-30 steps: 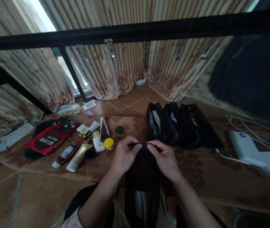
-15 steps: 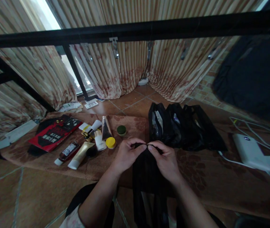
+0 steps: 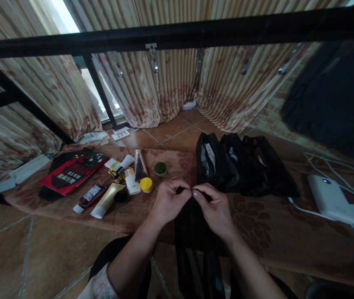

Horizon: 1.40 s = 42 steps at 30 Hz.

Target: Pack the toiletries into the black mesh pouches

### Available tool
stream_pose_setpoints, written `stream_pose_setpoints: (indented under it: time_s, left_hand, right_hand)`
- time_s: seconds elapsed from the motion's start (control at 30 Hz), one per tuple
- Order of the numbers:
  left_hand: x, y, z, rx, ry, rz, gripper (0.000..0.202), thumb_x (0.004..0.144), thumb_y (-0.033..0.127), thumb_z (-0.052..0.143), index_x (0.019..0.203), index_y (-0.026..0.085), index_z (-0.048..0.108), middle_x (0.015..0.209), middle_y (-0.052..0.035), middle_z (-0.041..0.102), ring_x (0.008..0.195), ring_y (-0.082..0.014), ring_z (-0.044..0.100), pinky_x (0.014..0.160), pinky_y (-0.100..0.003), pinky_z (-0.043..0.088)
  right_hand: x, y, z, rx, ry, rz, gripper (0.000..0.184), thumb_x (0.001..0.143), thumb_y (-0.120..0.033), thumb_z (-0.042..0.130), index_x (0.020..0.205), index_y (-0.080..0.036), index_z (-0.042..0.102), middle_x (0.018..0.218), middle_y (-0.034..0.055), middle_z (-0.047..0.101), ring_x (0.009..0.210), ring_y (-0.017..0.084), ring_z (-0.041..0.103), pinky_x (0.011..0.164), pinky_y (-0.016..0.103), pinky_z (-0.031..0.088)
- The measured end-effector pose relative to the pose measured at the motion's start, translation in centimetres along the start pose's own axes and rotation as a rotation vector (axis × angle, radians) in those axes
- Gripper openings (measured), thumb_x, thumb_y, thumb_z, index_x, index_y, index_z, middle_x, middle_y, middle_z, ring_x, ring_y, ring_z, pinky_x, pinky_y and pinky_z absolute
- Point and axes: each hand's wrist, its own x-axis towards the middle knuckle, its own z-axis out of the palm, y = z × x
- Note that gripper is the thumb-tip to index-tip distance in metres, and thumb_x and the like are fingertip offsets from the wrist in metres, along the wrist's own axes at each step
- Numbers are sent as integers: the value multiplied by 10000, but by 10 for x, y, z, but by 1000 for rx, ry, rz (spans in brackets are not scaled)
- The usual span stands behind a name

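Both our hands pinch the top edge of a black mesh bag.

Our left hand (image 3: 168, 202) and right hand (image 3: 216, 209) meet fingertip to fingertip, each grip closed on the rim of the black mesh bag (image 3: 195, 236), which hangs down between our forearms over the near edge of the brown mat (image 3: 257, 224). Just beyond lie more black bags (image 3: 245, 166); to the left sit a yellow-lidded jar (image 3: 146, 185), a green-lidded jar (image 3: 160, 168) and a gold tube (image 3: 106, 200).
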Motion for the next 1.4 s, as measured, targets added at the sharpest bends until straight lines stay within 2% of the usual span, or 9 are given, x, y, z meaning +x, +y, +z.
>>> stream_pose_setpoints:
  time_s: [0.33, 0.5, 0.6, 0.77, 0.93, 1.03, 1.2, 1.4]
  left_hand:
    - [1, -6, -3, -24, 5, -79, 290, 767, 102, 463, 722, 186, 737, 674, 14, 675, 635, -118, 594, 623, -213, 444]
    - [1, 0, -7, -119, -99, -148, 151, 795, 193, 580, 791, 165, 728, 710, 4, 679, 632, -118, 586, 598, -206, 444]
    - [0, 2, -7, -114, -97, -124, 115, 797, 242, 638, 763, 158, 708, 678, 13, 651, 597, -106, 554, 573, -201, 427]
    - [-2, 1, -8, -41, -110, -36, 134, 822, 193, 591, 754, 167, 703, 694, 12, 636, 617, -103, 550, 589, -202, 416]
    - [-4, 1, -8, 24, -145, 26, 132, 827, 187, 589, 771, 180, 708, 718, 2, 639, 655, -114, 574, 619, -210, 425]
    - [-5, 1, -7, 42, -122, 15, 133, 820, 192, 590, 752, 181, 703, 722, 0, 648, 656, -116, 578, 621, -210, 425]
    - [-7, 2, -5, 81, -49, -15, 136, 819, 187, 581, 741, 174, 692, 687, 6, 642, 633, -118, 575, 601, -212, 421]
    - [-7, 4, -6, 73, -80, -36, 163, 852, 227, 567, 765, 177, 696, 700, -1, 658, 636, -128, 584, 580, -216, 415]
  right_hand:
    - [1, -1, -1, 47, 31, 71, 161, 860, -326, 623, 863, -218, 741, 808, 4, 675, 774, 158, 621, 731, 264, 468]
    - [2, 0, -7, 35, 34, 96, 186, 856, -356, 628, 861, -208, 740, 802, 11, 693, 764, 170, 636, 727, 277, 477]
    - [2, -1, -9, 18, 14, 97, 190, 859, -366, 628, 870, -210, 736, 819, 16, 700, 779, 176, 640, 743, 283, 478]
    - [-1, -3, -8, -100, -16, 56, 188, 870, -362, 620, 967, -226, 706, 902, 16, 711, 824, 179, 647, 743, 277, 474]
    - [-1, -9, -11, -221, -35, -47, 129, 877, -311, 588, 848, -221, 677, 807, 1, 666, 763, 165, 618, 700, 263, 448]
    - [-1, -11, -12, -253, -75, -60, 166, 899, -286, 536, 832, -218, 671, 760, -7, 640, 711, 152, 600, 663, 257, 430]
    - [0, -11, -15, -304, -118, -44, 242, 923, -258, 460, 942, -237, 701, 783, -8, 661, 722, 156, 616, 665, 258, 435]
    - [1, -10, -19, -293, -138, -20, 283, 939, -271, 428, 1005, -247, 703, 795, -8, 678, 724, 165, 629, 672, 262, 458]
